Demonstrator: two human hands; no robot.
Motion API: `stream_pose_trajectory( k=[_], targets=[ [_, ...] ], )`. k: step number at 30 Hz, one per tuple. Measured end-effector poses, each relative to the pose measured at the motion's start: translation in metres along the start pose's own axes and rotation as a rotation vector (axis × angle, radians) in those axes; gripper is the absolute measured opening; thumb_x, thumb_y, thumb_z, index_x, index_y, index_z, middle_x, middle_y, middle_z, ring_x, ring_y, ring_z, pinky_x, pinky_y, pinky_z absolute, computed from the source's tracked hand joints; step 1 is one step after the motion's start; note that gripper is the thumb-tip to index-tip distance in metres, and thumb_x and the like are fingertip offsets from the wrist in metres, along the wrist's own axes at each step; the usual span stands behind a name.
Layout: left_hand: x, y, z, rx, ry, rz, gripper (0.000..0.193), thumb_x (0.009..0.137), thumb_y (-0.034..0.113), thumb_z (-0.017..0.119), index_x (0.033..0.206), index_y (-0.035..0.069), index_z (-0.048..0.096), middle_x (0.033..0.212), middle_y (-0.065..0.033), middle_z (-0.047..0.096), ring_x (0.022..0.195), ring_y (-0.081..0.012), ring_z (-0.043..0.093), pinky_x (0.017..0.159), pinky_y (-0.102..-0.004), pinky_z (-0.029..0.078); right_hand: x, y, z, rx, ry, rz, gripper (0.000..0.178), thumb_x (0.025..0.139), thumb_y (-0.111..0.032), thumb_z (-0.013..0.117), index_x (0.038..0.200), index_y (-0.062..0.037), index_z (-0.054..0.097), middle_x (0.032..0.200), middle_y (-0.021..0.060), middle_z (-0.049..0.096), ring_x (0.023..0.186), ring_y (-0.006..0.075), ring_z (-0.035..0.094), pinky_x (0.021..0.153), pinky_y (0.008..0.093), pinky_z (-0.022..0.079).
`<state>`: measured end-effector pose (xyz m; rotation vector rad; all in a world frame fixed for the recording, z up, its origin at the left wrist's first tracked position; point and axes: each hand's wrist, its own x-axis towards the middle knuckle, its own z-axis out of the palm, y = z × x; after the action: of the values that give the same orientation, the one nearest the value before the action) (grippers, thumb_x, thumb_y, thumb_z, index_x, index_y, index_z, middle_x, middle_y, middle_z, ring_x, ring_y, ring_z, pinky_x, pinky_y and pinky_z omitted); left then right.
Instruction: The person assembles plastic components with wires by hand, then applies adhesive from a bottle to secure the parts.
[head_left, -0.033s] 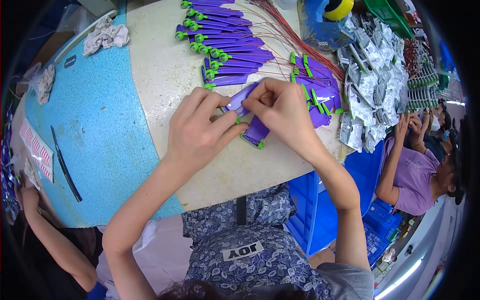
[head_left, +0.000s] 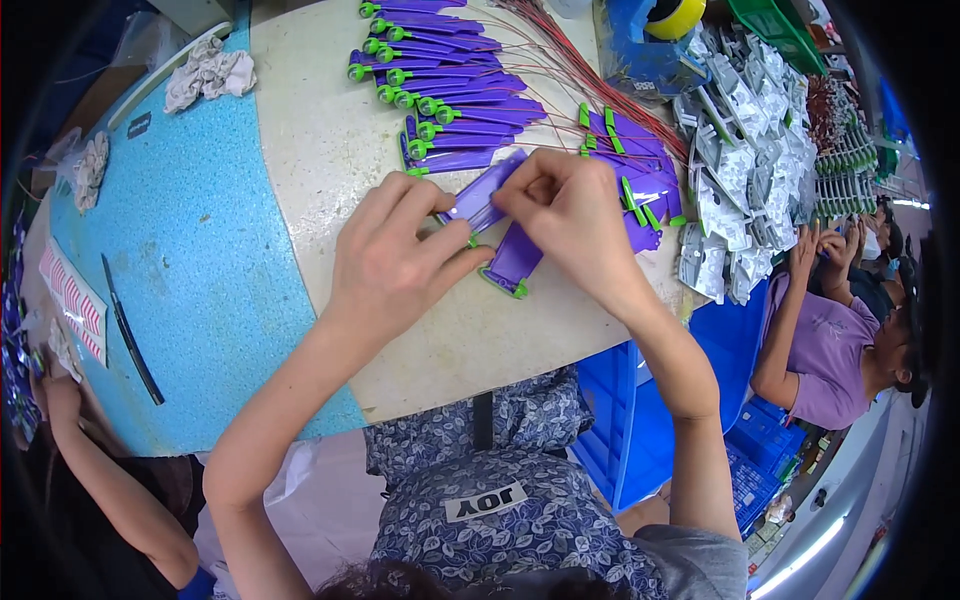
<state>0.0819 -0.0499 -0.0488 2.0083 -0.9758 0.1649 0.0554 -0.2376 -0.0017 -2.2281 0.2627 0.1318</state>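
Observation:
My left hand (head_left: 388, 252) is closed round the near left end of a purple plastic strip (head_left: 478, 192), its fingertips at a small green end piece. The strip lies tilted just above the table, a shallow tray-like face up. My right hand (head_left: 575, 225) bends over the strip's right edge with thumb and forefinger pinched together. Thin, shiny lines run along the strip by those fingertips; whatever is pinched there is too small to name. Beneath the right hand lies a second purple strip (head_left: 515, 258) with a green end, partly covered by the hand.
Purple strips with green round ends (head_left: 440, 105) lie in a row at the back, trailing red wires (head_left: 590, 75). Right of my hands are purple pieces with green clips (head_left: 632, 195), then grey-white plastic housings (head_left: 735, 170). A black-handled tool (head_left: 130, 330) rests on the blue mat (head_left: 215, 290). Co-workers sit at both sides.
My right hand has shifted slightly up and left, and more of the strip's face and the shiny lines now shows. The left hand stays nearly in place.

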Motion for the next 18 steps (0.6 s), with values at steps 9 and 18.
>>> stream_pose_trajectory(
  k=[9,18],
  targets=[
    [0.020,-0.008,-0.007,0.018,-0.190,0.196,0.028,0.069,0.017,0.082,0.085,0.004,0.063,0.112,-0.0030,0.068,0.088,-0.0245,0.058,0.071,-0.0321,0.053,0.029,0.020,-0.059,-0.291,0.533,-0.643,0.015,0.080,-0.006,0.074,0.093,-0.0009,0.069,0.080,0.0111,0.068,0.065,0.0175,0.063,0.059,0.0333,0.048],
    [0.021,-0.005,-0.007,-0.032,-0.183,0.171,0.031,0.067,0.014,0.084,0.070,0.001,0.055,0.111,-0.0060,0.071,0.086,-0.0253,0.057,0.068,-0.0342,0.053,0.057,0.043,-0.146,0.669,0.456,0.216,0.023,0.082,-0.019,0.073,0.080,0.0038,0.071,0.057,-0.0022,0.047,0.050,0.0082,0.039,0.048,0.0269,0.032]
  ],
)
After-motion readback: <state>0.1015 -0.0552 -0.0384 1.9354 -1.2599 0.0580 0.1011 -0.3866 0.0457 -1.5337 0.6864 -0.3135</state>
